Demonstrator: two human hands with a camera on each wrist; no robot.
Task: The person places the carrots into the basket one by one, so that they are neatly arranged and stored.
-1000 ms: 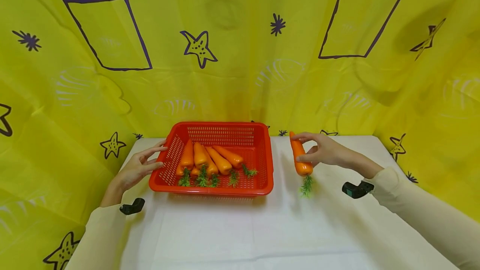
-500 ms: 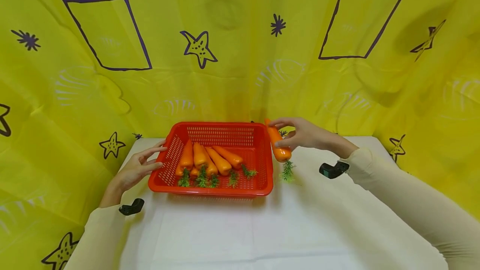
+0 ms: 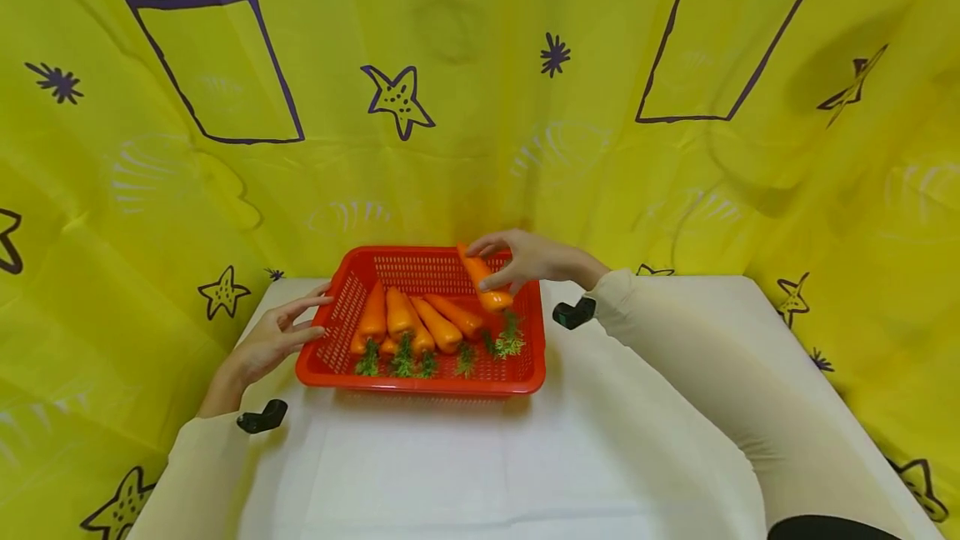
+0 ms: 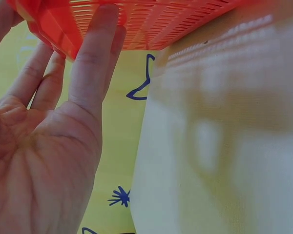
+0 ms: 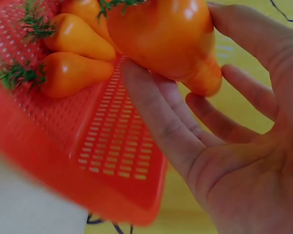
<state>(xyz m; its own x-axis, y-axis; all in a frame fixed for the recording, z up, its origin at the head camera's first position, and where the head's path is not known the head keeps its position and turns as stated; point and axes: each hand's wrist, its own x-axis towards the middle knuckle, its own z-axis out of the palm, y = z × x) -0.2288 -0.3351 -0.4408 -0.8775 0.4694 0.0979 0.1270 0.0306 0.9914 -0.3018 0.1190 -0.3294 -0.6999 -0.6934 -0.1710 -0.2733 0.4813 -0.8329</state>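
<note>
In the head view, my right hand holds an orange toy carrot between thumb and fingers, over the right part of a red plastic basket. The carrot's tip points to the back, and its green frilly top hangs toward the front. Inside the basket lie several more carrots, bunched at the left and middle. My left hand rests its outstretched fingers against the basket's left side. From the left wrist, those fingers show touching the slotted red wall.
The basket stands toward the back of a table with a white cloth. Close behind and at both sides hangs a yellow curtain with dark stars. Each wrist carries a small black camera.
My right hand has carried the carrot leftward, from beside the basket, past its right rim, to over its inside. My left hand has stayed at the left side.
</note>
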